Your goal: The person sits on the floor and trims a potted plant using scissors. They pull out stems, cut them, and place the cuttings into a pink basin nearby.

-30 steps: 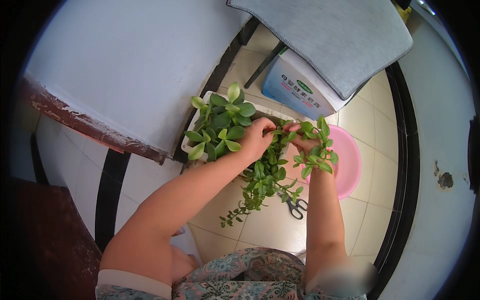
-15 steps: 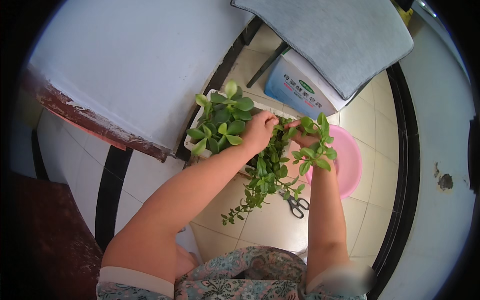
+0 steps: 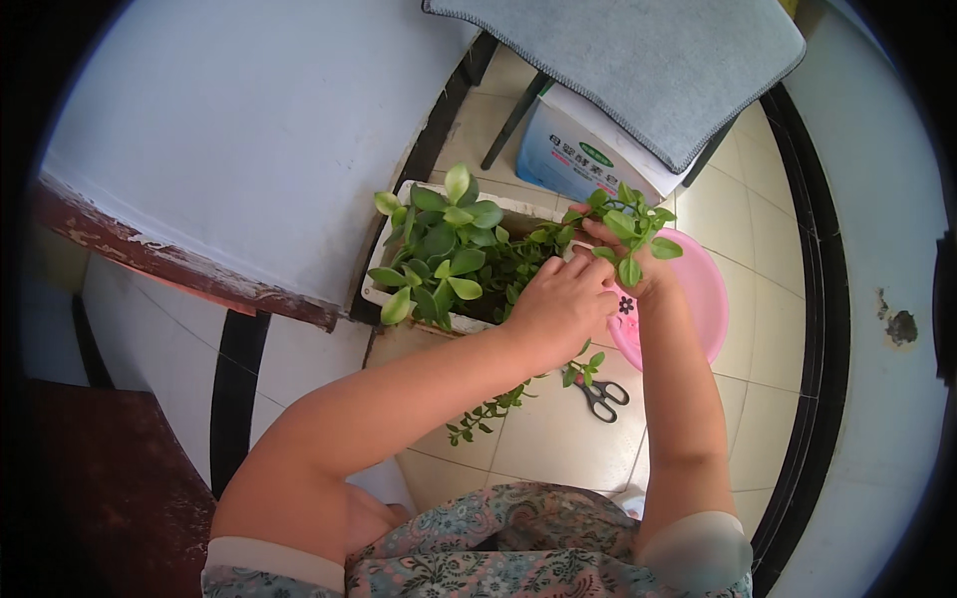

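A white rectangular planter (image 3: 373, 293) holds a thick-leaved succulent (image 3: 435, 239) at its left and a leafy trailing plant (image 3: 518, 269) at its right. The trailing stems hang over the near side toward the floor. My right hand (image 3: 648, 271), at the planter's right end, is closed round a leafy stem (image 3: 623, 221) whose leaves partly cover the fingers. Just left of it, my left hand (image 3: 560, 307) lies over the trailing plant with its fingers bent and closed. What those fingertips hold is hidden.
Under my right forearm's side stands a pink basin (image 3: 703, 299). Black-handled scissors (image 3: 603, 401) lie on the tiled floor (image 3: 538, 444) near the hanging stems. Behind the planter are a blue-white box (image 3: 573, 149) and a chair with a grey cover (image 3: 638, 70). A white wall panel (image 3: 249, 130) borders the left.
My left hand has moved right and nearer, from beside the succulent to next to my right hand. The right hand's leafy stem has shifted up and slightly left, and its leaves are bunched closer.
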`<state>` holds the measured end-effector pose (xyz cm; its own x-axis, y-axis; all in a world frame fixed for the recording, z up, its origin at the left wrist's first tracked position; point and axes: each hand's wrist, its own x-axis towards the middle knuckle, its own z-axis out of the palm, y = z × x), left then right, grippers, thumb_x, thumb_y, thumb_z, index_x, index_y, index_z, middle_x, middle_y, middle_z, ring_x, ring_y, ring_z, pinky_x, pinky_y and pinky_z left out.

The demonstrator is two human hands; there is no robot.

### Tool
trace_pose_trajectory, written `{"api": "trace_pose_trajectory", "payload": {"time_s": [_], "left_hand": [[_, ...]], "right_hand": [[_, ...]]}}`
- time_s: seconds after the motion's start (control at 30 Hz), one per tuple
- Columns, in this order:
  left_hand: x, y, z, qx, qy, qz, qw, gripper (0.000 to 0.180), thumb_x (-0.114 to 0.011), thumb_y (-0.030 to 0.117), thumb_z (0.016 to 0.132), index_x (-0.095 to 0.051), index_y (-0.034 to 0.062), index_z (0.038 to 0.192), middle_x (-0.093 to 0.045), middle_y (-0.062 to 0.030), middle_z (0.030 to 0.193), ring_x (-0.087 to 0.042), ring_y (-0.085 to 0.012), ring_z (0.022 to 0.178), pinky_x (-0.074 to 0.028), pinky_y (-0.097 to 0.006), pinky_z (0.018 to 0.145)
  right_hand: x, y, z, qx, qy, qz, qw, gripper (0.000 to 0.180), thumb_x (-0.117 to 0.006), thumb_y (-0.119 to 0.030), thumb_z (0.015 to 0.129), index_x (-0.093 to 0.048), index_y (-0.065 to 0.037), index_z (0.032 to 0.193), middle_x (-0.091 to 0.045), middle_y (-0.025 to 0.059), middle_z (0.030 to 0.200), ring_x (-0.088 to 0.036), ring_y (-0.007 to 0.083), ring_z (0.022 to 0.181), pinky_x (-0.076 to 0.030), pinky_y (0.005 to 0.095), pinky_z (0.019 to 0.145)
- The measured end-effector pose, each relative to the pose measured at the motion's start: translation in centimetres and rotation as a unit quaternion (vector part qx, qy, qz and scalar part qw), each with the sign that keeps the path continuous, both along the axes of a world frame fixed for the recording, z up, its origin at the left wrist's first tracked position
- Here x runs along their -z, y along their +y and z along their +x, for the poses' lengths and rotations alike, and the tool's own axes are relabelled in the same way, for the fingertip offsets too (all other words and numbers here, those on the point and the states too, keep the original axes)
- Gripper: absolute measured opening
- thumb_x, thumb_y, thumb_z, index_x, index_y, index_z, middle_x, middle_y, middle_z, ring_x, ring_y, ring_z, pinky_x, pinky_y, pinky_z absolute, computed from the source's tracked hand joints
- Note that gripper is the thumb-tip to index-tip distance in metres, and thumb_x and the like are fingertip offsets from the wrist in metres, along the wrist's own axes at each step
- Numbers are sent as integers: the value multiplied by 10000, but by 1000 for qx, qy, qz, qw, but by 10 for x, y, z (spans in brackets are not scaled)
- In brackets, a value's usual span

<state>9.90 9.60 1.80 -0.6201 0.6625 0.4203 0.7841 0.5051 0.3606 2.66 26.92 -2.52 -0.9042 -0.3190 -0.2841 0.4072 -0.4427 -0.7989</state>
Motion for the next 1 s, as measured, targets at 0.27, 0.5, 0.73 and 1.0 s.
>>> {"api": "trace_pose_trajectory", "payload": {"time_s": [0.27, 0.5, 0.73, 1.0], "left_hand": [[-28, -8, -44, 179, 89, -382, 902, 121, -584, 93, 768, -660, 81, 861, -628, -21, 903, -605, -202, 929, -430, -332, 923], [-32, -24, -115, 186, 341, -514, 765, 137, -579, 140, 779, -675, 110, 873, -664, 18, 986, -578, -160, 1067, -361, -304, 1047], [-33, -44, -125, 110, 337, -516, 780, 103, -585, 160, 767, -673, 138, 816, -658, 14, 947, -551, -192, 1092, -313, -370, 1099], [-29, -69, -129, 73, 240, -434, 865, 85, -590, 115, 751, -670, 111, 781, -640, 4, 897, -554, -208, 1079, -252, -428, 1148]], "right_hand": [[-2, -4, -15, -20, 41, 63, 997, 320, -662, -137, 847, -621, -54, 1153, -644, 64, 1085, -607, 196, 981, -497, 342, 815], [-39, -27, -17, 35, 43, 149, 987, 341, -556, -381, 923, -625, -105, 1112, -620, 2, 1032, -545, 127, 960, -401, 258, 824], [-7, -52, -8, 186, 73, 241, 950, 399, -515, -358, 941, -606, -3, 1097, -644, 97, 992, -587, 221, 956, -447, 356, 858], [18, -71, 40, -64, 504, 529, 680, 340, -658, -197, 793, -659, -87, 1116, -618, 68, 1135, -504, 249, 1166, -327, 403, 1055]]}}
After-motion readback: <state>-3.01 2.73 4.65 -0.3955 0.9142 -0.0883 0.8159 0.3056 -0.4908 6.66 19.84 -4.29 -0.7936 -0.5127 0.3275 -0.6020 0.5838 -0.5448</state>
